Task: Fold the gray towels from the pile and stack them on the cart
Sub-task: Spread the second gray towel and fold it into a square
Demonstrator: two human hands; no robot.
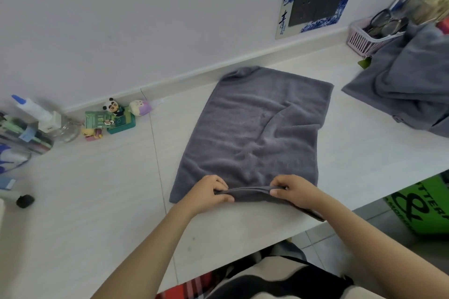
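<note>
A gray towel lies spread on the white table, wrinkled across its middle. Its near edge is bunched up and raised a little off the table. My left hand pinches that edge near its left part. My right hand pinches the same edge further right, thumb under the fabric. A pile of gray towels sits crumpled at the table's right end. No cart shows in the head view.
A pink basket with dark glasses stands behind the pile. Small toy figures, a glass jar and a bottle sit at the left by the wall. A green bag stands on the floor at right.
</note>
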